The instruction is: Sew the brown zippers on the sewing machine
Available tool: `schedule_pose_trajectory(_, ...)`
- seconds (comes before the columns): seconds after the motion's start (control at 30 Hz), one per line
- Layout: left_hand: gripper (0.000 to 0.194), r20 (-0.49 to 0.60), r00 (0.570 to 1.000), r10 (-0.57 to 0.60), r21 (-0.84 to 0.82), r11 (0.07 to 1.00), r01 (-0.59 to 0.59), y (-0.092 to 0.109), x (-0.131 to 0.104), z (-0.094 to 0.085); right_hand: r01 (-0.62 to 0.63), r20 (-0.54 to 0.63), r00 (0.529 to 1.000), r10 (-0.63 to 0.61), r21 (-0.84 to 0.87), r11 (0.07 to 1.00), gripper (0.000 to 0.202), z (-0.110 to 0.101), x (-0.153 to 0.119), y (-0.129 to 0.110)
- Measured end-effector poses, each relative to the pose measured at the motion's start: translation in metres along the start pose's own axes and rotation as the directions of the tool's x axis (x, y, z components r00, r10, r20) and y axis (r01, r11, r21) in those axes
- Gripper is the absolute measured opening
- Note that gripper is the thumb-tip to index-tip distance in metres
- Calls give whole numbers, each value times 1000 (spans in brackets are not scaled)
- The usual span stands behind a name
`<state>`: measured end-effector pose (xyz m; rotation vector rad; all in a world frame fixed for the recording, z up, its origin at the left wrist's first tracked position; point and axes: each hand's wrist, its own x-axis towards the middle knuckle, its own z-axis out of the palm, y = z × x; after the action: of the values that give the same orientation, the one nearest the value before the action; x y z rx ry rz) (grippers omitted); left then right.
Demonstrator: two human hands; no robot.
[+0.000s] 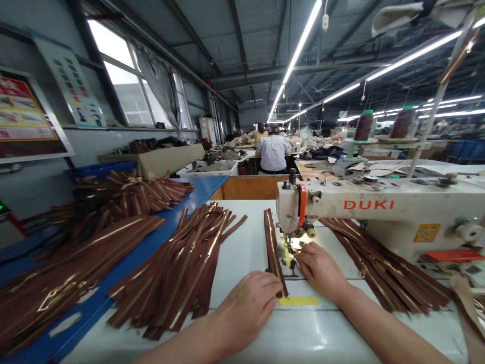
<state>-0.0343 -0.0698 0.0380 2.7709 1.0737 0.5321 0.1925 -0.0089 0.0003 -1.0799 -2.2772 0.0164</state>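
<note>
A brown zipper strip with gold teeth [271, 242] lies flat on the white sewing table [246, 253], running away from me to the left of the needle. My left hand [246, 303] presses down on its near end with the fingertips. My right hand [320, 268] rests on the table just right of the strip, fingers at the presser foot of the white DUKI sewing machine [379, 210]. Neither hand lifts anything.
A heap of brown zippers [178, 268] lies left of my hands, more on the blue bench [125, 258] further left, and another bundle [382, 268] under the machine arm. A person in a light shirt [273, 151] sits ahead. Thread cones [364, 126] stand behind the machine.
</note>
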Motion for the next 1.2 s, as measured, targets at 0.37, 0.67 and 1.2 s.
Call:
schedule_pose_trajectory(0.37,15,249,968,14,211,975,-69,-13,61,-11,26,-9,1000,-26,72,997,29,-11,-37,-29)
schedule_pose_trajectory(0.67,10,87,974,-208,-252,942,223,38,53,-7,-329,44,920,390,629,705,40,-44,-41,-54)
schedule_pose_trajectory(1.2,61,32,889,-456,22,890,456,-34,-63,-69,-522,370,835,408,768,371,20,12,19,-41)
